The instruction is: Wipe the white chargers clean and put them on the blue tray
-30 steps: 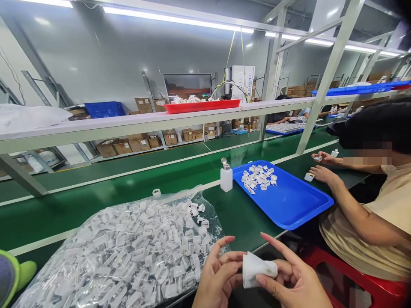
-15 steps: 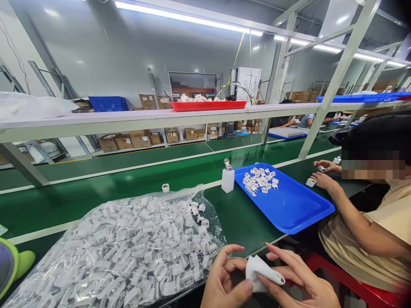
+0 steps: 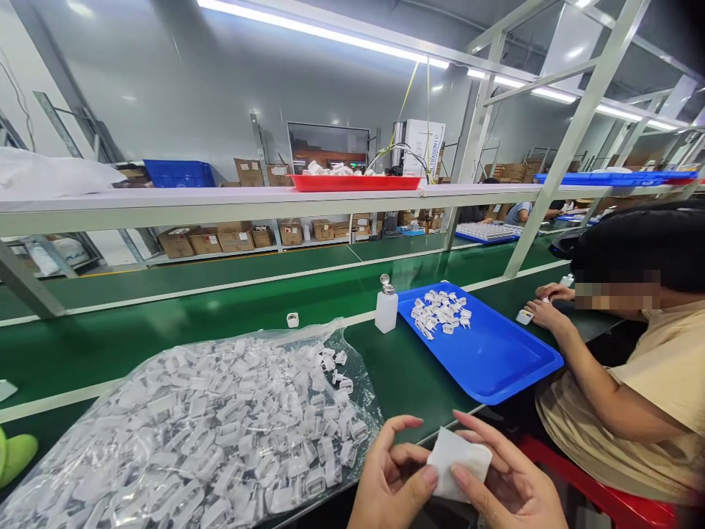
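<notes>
small white cloth pad, flat, pinched between both thumbs

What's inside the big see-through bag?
The clear plastic bag is full of small white plastic parts, a few spilling from its open end. Anything beneath the top layer is hidden.

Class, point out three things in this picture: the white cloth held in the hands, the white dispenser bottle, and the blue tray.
white cloth [image 3: 460,461], head view, middle of the visible fabric.
white dispenser bottle [image 3: 386,311], head view, its body.
blue tray [image 3: 496,360], head view, bare floor of the tray.
</notes>
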Demonstrator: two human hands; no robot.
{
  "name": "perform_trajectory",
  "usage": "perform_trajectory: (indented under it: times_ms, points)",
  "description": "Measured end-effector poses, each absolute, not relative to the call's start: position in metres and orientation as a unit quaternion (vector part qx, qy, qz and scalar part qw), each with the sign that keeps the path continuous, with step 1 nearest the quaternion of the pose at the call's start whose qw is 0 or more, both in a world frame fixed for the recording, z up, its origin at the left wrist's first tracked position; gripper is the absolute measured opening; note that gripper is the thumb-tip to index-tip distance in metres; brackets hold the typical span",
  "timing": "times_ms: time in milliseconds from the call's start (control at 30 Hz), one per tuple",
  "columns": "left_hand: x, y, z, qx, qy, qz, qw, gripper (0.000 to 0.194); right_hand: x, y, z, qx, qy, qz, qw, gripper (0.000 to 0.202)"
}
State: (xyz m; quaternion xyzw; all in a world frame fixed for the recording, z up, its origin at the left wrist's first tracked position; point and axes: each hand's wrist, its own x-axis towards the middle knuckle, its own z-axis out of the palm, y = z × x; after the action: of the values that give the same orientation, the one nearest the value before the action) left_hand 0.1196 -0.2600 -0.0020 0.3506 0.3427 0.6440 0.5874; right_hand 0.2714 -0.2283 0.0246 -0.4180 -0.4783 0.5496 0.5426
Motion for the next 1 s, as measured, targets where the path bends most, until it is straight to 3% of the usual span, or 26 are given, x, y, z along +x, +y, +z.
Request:
perform_trajectory:
  times_ms: [167, 333, 500, 767, 1000]
  points:
    - [0.122, -0.26, 0.006, 0.299, 0.305, 0.67, 0.607, 0.047, 0.262, -0.222, 0.019, -0.37, -0.37, 0.657, 0.543, 0.07]
    - [0.125, -0.26, 0.005, 0.233, 0.273, 0.662, 0.658, 0.056, 0.258, -0.214, 0.006, -0.342, -0.289, 0.722, 0.527, 0.068]
    - [0.126, -0.258, 0.002, 0.246, 0.331, 0.675, 0.613, 0.081, 0.253, -0.217, 0.005, -0.361, -0.296, 0.685, 0.559, 0.071]
    - [0.127, -0.253, 0.009, 0.254, 0.381, 0.658, 0.598, 0.062, 0.256, -0.222, 0.007, -0.388, -0.358, 0.635, 0.564, 0.08]
    - [0.126, -0.248, 0.005, 0.325, 0.394, 0.632, 0.582, 0.072, 0.265, -0.218, -0.006, -0.369, -0.403, 0.618, 0.565, 0.079]
